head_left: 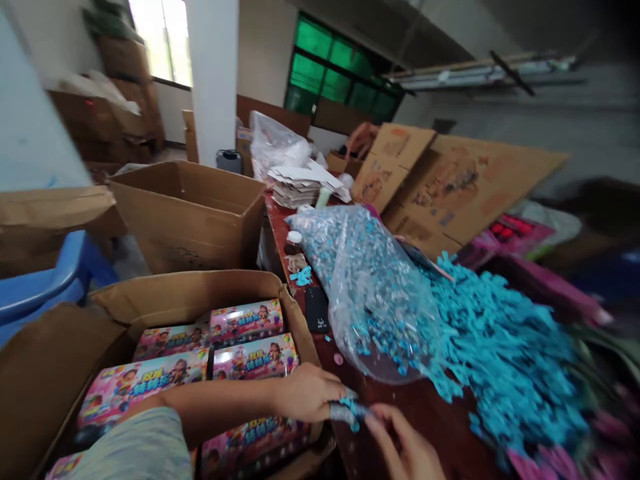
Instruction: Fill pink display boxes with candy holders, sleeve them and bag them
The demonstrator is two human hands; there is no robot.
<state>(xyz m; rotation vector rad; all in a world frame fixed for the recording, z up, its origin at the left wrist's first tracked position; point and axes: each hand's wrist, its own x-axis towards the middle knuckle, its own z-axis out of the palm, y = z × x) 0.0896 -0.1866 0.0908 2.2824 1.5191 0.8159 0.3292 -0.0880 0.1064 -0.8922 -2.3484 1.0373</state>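
Head view, the only one I've got: my left hand (307, 393) reaches in from the left across the open carton (190, 297) of pink toy boxes (247, 320), fingers pinched shut on a small clump of blue plastic pieces (349, 410) right at the near edge of the table (425, 407). My right hand (405, 443) comes up from below, fingertips touching the same clump from the right, so both hands meet on it; how firmly the right one grips I can't tell. The clump lies roughly left to right between them. The big pile of blue pieces (500, 347) sits up and to the right, and the clear bag (365, 280) is just beyond. There's bare tabletop between the bag and my hands.
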